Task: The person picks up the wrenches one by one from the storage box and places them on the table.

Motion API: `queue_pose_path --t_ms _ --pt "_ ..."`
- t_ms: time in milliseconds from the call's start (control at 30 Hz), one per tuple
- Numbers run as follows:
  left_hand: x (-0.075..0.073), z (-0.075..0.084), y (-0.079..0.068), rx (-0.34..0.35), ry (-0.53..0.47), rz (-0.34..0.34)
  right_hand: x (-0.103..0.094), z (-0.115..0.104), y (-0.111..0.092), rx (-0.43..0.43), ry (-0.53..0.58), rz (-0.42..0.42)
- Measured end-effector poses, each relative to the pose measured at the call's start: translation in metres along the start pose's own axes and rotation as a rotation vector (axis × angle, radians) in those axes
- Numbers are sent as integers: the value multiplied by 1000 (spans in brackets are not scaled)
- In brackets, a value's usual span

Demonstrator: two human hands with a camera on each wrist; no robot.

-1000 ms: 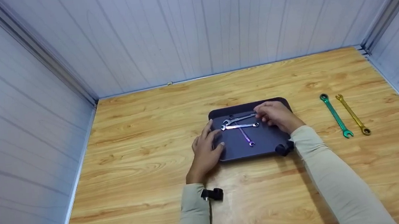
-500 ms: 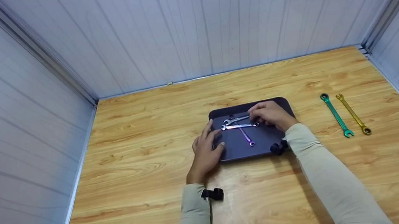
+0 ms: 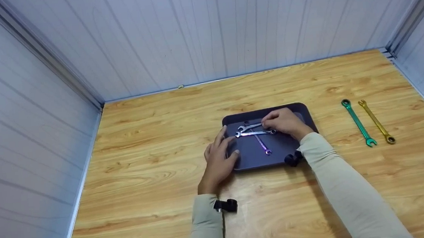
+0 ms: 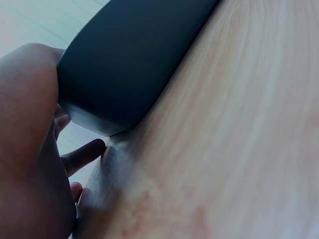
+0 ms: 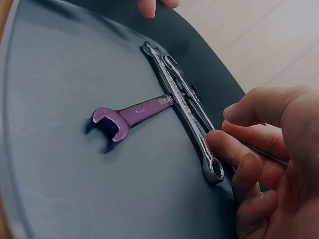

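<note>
A dark grey tray [image 3: 253, 161] holds several combination wrenches. My left hand [image 3: 218, 159] holds the tray's left side, its thumb and a fingertip over the rim; the left wrist view shows the tray's outer wall [image 4: 119, 64] close against it. My right hand [image 3: 284, 121] reaches into the tray and pinches the right end of the rear silver wrench [image 3: 251, 127], hiding that end. Just in front lies another silver wrench [image 5: 184, 109], ring end right beside my right fingers. Both cross a purple wrench [image 5: 147, 109], whose open end points toward the tray's front.
On the wood-grain table [image 3: 152, 148], right of the tray, a green wrench [image 3: 358, 123] and a gold wrench [image 3: 377, 121] lie side by side. White panel walls [image 3: 203, 30] enclose the table at the back and both sides.
My right hand has shifted a little left over the tray, along the rear silver wrench. My left hand and the tray stay in place.
</note>
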State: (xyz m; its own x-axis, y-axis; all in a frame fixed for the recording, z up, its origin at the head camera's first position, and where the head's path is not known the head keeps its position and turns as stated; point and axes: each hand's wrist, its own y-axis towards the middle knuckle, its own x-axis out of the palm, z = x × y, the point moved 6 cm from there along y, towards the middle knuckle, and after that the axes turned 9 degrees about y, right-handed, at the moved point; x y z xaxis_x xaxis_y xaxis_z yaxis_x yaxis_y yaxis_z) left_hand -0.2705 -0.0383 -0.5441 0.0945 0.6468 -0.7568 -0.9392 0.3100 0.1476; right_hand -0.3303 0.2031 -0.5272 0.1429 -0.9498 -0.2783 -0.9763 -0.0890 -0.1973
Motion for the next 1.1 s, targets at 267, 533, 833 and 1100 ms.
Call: queue_pose_path --t_ms 267,533,833,1100 --pt "0 -1 0 4 16 -5 2 1 -1 11 17 -16" --pt "0 0 1 -3 16 -9 6 -2 -3 23 2 -36" --pt "0 -1 2 1 21 -5 11 -7 -3 -9 -111 -49" --pt "-1 0 1 3 13 -7 18 -8 -3 -30 -173 -75"
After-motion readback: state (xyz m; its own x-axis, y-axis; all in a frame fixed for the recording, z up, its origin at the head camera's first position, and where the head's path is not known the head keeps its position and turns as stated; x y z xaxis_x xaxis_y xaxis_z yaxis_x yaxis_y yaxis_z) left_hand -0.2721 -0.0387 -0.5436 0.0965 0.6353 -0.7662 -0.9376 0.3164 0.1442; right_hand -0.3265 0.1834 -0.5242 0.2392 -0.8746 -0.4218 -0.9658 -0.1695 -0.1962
